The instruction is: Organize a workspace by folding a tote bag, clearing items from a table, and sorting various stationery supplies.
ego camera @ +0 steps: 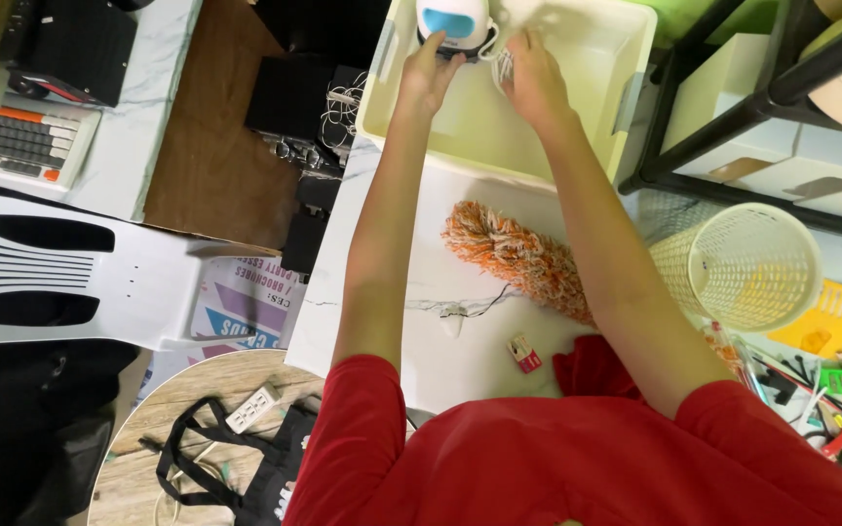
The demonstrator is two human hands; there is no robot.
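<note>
Left hand gripping glossy blue-white rounded gadget; right hand pinching coiled white cord, inside smooth cream plastic bin; fluffy orange duster lying on counter.

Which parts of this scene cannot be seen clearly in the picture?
- Small white and blue device: head view, top cut off by the upper edge.
- Left hand: fingers hidden behind the device.
- White cord at the right hand: blurred, grip unclear.
- Pale yellow plastic bin: floor partly hidden by both arms.

A white marbled surface fills the centre; brown wooden floor lies upper left, and a black shelf frame stands upper right.
</note>
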